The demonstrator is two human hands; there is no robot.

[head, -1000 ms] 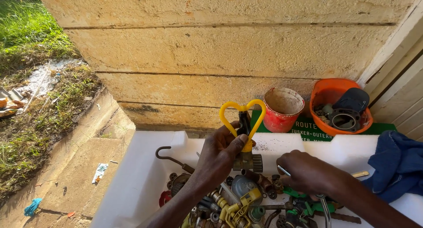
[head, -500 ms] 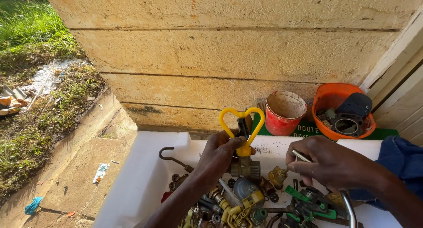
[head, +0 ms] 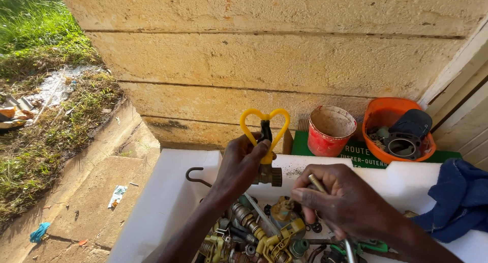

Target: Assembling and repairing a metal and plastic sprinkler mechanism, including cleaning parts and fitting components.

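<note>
The left hand [head: 243, 164] is clenched around a brass valve [head: 268, 174] and holds it upright above the white worktop [head: 168, 192]. The valve has a yellow handle [head: 265, 125] in the shape of a heart, which stands above the fingers and in front of the stone wall [head: 264, 54]. The brass body of the valve shows just under the thumb, on the right side of the hand.

To the right of the valve, the right hand [head: 340, 202] is closed around a thin metal tube [head: 318, 184]; the upper end of the tube comes out between the fingers. Whether the tube touches the valve I cannot tell.

Below the valve, on the worktop, lies a heap of metal fittings [head: 259, 232], brass and grey, with some green parts among them. A dark metal hook [head: 195, 175] lies on the worktop to the left of the valve, just beside the left wrist.

Behind the valve and to its right stands a red pot [head: 330, 130], open at the top, on a green board [head: 356, 153]. Further right from the valve, an orange bowl [head: 386, 115] holds dark machine parts. A blue cloth [head: 457, 202] lies at the right edge of the worktop, well apart from the valve. Far to the left of the valve there are grass [head: 35, 44] and a concrete step [head: 91, 192].
</note>
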